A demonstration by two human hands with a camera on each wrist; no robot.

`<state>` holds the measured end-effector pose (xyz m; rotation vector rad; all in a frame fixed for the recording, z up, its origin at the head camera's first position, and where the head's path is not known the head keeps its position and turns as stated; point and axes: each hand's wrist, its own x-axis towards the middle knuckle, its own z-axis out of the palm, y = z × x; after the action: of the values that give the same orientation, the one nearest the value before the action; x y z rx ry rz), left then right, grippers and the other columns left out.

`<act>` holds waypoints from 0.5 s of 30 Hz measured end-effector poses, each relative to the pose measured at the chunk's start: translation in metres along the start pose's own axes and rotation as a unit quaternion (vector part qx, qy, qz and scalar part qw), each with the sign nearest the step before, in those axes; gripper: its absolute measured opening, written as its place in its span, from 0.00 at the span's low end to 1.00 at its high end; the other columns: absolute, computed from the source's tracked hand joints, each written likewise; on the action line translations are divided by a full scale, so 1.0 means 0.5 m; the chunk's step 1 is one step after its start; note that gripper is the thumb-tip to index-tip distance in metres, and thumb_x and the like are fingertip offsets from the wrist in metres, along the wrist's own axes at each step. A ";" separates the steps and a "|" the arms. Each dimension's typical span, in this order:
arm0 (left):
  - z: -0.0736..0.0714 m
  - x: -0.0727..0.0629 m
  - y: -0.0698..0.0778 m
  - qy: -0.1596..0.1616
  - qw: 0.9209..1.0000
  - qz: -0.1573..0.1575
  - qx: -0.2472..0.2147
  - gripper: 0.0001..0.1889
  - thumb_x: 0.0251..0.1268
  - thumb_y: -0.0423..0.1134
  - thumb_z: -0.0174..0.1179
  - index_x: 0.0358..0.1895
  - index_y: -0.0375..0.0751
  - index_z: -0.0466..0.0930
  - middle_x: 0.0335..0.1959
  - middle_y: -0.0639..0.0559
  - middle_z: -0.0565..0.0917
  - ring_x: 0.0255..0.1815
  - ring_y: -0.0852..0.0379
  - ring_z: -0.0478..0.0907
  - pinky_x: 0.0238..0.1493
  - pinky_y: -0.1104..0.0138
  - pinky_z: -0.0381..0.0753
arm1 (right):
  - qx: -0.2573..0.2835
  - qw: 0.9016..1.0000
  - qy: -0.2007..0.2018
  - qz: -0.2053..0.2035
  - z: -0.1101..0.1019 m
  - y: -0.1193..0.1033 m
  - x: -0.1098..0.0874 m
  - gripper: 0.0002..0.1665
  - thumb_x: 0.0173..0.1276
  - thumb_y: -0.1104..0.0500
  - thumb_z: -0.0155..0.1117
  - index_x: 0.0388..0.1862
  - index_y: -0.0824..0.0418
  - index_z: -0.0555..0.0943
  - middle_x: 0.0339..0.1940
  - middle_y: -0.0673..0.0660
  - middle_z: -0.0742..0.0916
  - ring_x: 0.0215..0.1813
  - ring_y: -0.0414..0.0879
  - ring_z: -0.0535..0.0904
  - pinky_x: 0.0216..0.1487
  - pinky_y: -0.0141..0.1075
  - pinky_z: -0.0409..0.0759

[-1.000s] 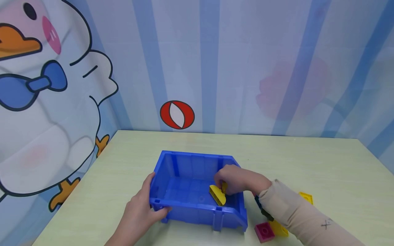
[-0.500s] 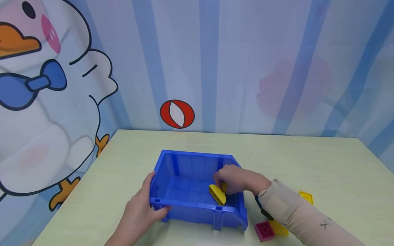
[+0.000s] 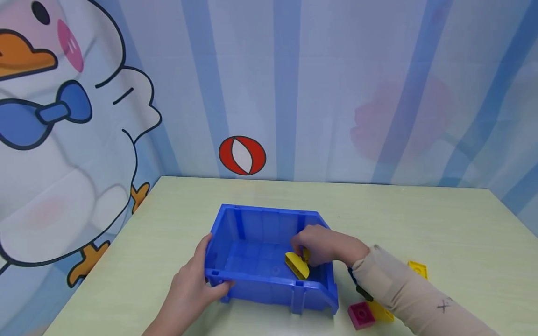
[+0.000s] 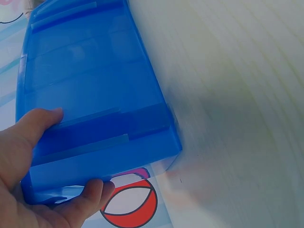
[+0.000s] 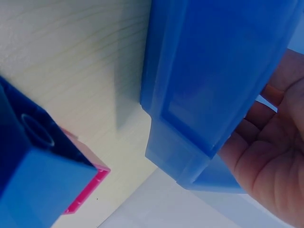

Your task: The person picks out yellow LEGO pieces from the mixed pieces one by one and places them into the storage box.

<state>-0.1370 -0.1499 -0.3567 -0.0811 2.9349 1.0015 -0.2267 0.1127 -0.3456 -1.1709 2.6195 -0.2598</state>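
A blue plastic bin stands on the table with its lower, cut-away end to the right. My left hand grips its left end, the thumb against the near wall; the left wrist view shows this hand with thumb and fingers on either side of the bin's end. Inside the bin, at the right, my right hand holds a yellow toy block with a rounded side. From the right wrist, the curled fingers are partly hidden behind the bin wall, and the yellow block is out of sight.
Right of the bin lie a magenta block, a yellow block and another yellow piece, partly under the right forearm. A blue block shows close up in the right wrist view. A printed curtain hangs behind the table.
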 end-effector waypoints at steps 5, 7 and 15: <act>0.000 0.000 0.000 0.001 1.000 0.003 0.002 0.54 0.44 0.44 0.74 0.72 0.41 0.45 0.64 0.32 0.66 0.58 0.31 0.68 0.47 0.44 0.76 | -0.001 1.000 0.003 -0.001 0.003 0.003 0.002 0.13 0.48 0.74 0.67 0.27 0.58 0.79 0.24 0.47 0.80 0.26 0.40 0.70 0.29 0.27 0.73; 0.000 0.000 -0.001 0.002 1.000 0.006 0.003 0.54 0.44 0.44 0.74 0.72 0.40 0.45 0.64 0.32 0.66 0.58 0.31 0.68 0.47 0.44 0.76 | 0.001 1.000 0.004 -0.002 0.003 0.004 0.002 0.13 0.48 0.74 0.67 0.28 0.58 0.79 0.24 0.48 0.80 0.26 0.40 0.70 0.29 0.27 0.73; 0.000 -0.002 -0.001 0.003 1.000 0.009 0.001 0.54 0.44 0.44 0.74 0.72 0.40 0.45 0.64 0.31 0.66 0.58 0.31 0.68 0.47 0.43 0.76 | 0.017 0.999 -0.009 0.026 -0.005 0.001 0.003 0.12 0.51 0.72 0.68 0.29 0.57 0.80 0.25 0.49 0.81 0.27 0.41 0.71 0.30 0.29 0.74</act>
<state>-0.1362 -0.1502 -0.3570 -0.0572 2.9476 1.0016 -0.2286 0.1122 -0.3434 -1.0882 2.6160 -0.2808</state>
